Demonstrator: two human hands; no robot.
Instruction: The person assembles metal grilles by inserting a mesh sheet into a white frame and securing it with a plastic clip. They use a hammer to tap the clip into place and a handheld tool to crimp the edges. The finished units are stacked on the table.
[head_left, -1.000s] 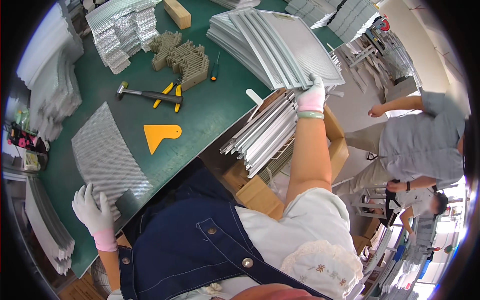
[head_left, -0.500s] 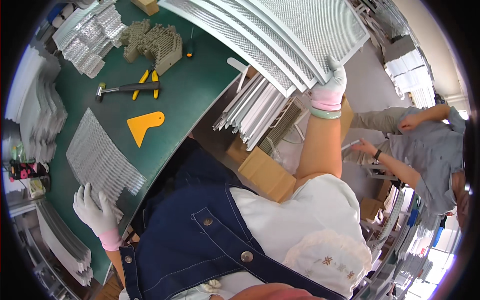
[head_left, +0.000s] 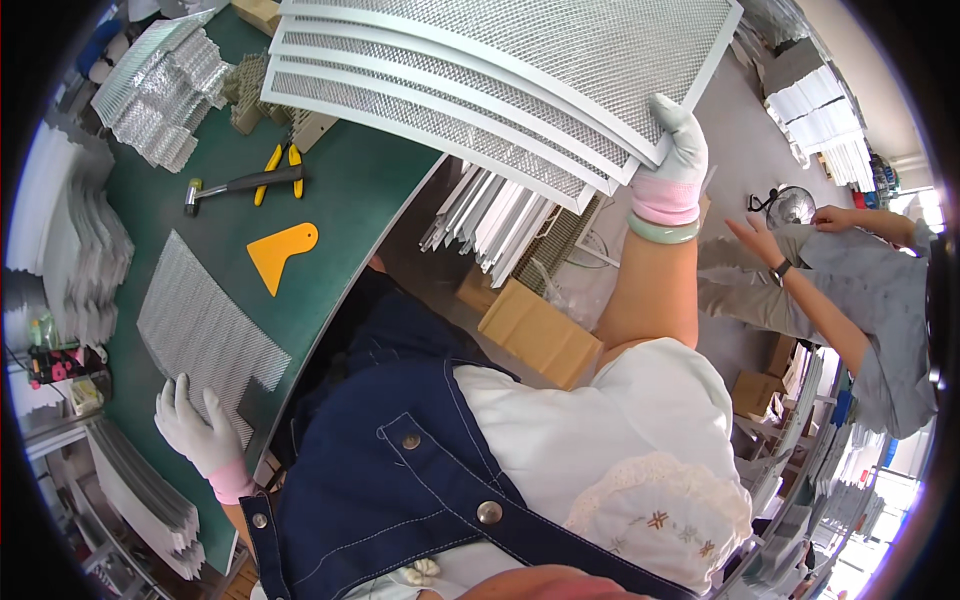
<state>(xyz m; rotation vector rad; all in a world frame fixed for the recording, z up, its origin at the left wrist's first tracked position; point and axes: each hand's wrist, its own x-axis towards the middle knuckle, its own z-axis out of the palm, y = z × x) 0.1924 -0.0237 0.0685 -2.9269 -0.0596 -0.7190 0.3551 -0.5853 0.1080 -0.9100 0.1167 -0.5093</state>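
Observation:
At the upper right, my right hand [head_left: 682,150], in a white glove with a pink cuff, is closed on the corner of a fanned stack of white-framed mesh panels [head_left: 470,75]. Its thumb lies on the top panel's frame and the fingers are hidden beneath. The stack reaches over the far part of the green table [head_left: 350,210]. My left hand [head_left: 198,432], gloved the same way, rests open with fingers spread at the near left. Its fingertips are at the lower edge of a loose silver mesh sheet [head_left: 205,325], which has a notched corner.
A yellow scraper [head_left: 279,250], a hammer [head_left: 255,180] and yellow-handled pliers [head_left: 268,172] lie on the table. Silver mesh pieces [head_left: 165,95] are piled behind. Metal strips [head_left: 490,220] and a cardboard box [head_left: 540,330] stand below the table edge. A co-worker [head_left: 845,290] stands at right.
The panel stack has swung toward the left and now covers much of the grey-green blocks and the screwdriver. My right hand still grips its corner. The co-worker's hand has lifted.

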